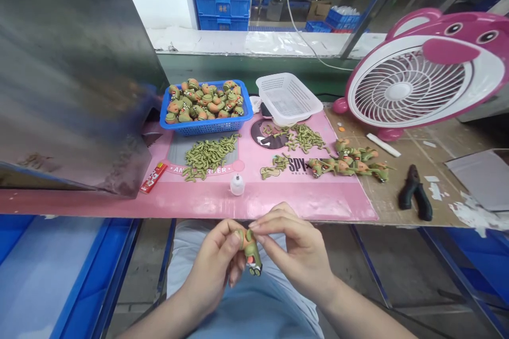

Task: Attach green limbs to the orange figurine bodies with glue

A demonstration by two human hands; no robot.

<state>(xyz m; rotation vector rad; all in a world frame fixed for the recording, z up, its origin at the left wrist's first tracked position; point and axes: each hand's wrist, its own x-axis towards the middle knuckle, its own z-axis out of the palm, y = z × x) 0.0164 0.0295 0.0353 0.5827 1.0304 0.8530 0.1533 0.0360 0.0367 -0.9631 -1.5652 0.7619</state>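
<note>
Over my lap, just off the table's front edge, my left hand pinches a small green and orange figure with its head pointing down. The fingertips of my right hand are pressed together at the figure's upper end; whether they hold a small part there is too small to tell. On the pink mat lie a large pile of small green curved pieces and a second pile to its right. Several figures with limbs lie together at the mat's right edge.
A blue basket full of figure bodies stands behind the piles, beside a white basket. A small white bottle, a red packet, black-handled pliers and a pink fan surround the work area. Left stands a metal panel.
</note>
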